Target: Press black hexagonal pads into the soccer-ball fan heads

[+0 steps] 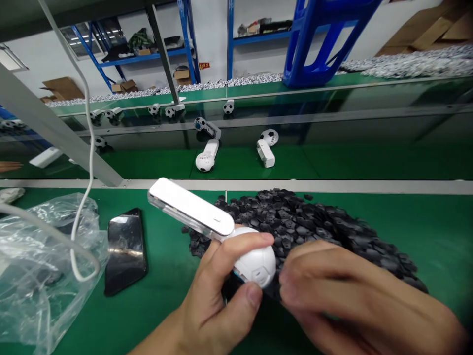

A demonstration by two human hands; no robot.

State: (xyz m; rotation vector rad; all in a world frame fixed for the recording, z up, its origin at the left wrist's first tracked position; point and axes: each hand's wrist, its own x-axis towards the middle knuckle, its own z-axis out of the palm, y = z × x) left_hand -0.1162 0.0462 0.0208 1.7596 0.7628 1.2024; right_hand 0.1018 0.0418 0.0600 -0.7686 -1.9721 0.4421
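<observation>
My left hand (225, 291) grips a white football-shaped handheld fan (254, 259) by its round head, thumb below and index finger across the top. Its flat white handle (190, 207) points up and to the left. Close by on the right is my right hand (332, 286), its fingers bent and pressed together beside the ball head. Motion blurs it, and what its fingertips hold, if anything, is hidden. Behind both hands spreads a heap of small black pentagon pieces (295, 222) on the green table.
A black phone (125, 251) and a clear plastic bag (48, 271) lie at left, with a white cable (86, 148) hanging over them. Beyond the pale table edge (332, 185), white fans with football heads (205, 160) lie on a green belt. A blue plastic stool (318, 44) stands farther back.
</observation>
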